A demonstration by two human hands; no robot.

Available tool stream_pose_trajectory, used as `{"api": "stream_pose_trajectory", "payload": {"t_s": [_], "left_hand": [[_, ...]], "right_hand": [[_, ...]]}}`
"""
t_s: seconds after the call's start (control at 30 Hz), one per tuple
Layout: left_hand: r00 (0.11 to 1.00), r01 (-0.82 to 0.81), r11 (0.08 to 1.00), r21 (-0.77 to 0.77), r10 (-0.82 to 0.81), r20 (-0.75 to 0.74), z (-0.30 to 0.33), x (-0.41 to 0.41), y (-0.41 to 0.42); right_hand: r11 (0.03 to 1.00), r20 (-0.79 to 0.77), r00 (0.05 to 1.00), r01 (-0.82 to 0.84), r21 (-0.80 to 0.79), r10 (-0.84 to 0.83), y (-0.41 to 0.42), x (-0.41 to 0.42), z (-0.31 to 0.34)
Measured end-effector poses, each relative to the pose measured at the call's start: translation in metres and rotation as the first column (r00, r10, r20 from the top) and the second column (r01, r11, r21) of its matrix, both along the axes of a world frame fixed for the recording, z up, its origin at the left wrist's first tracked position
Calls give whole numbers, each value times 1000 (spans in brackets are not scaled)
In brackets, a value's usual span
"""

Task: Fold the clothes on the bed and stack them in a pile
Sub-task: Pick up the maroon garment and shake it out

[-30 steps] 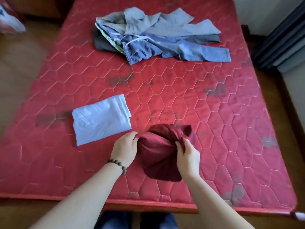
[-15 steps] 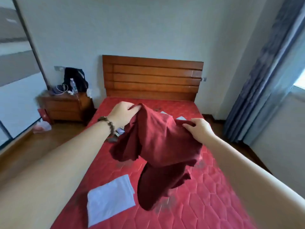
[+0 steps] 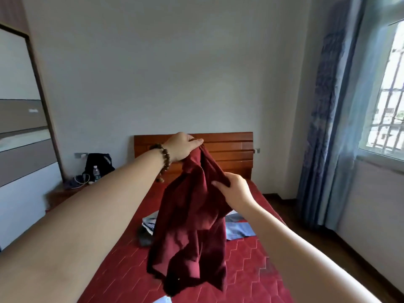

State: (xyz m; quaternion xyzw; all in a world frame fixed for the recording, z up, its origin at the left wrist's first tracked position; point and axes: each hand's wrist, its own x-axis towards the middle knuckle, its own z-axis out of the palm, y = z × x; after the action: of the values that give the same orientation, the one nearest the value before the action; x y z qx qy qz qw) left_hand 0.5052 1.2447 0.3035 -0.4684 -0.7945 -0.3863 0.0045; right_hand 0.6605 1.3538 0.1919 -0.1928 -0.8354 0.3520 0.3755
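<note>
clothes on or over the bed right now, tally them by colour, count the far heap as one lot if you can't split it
dark red: 1, the garment held up by the left hand and right hand
blue and grey: 1, the unfolded heap, mostly hidden behind the garment
pale blue: 1, a corner of a folded piece at the bottom edge
total: 3
</note>
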Motion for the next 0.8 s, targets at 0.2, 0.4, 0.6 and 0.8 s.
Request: {"api": "stream_pose_trajectory", "payload": {"t_s": [0.2, 0.4, 0.6, 0.8], "left_hand": [[954, -193, 981, 14, 191, -230, -16, -5, -26], [985, 159, 987, -16, -160, -69, -47, 34, -17], [999, 1, 988, 155, -10, 52, -42, 31, -11], [954, -110, 943, 314, 12, 300, -11, 35, 3]], "right_hand": [[996, 3, 998, 61, -69, -61, -4, -14, 52], [955, 125, 989, -40, -294, 80, -14, -25, 95], [852, -206, 962, -258, -457, 180, -3, 2, 90], [889, 76, 943, -277, -364, 325, 7, 38, 49]]}}
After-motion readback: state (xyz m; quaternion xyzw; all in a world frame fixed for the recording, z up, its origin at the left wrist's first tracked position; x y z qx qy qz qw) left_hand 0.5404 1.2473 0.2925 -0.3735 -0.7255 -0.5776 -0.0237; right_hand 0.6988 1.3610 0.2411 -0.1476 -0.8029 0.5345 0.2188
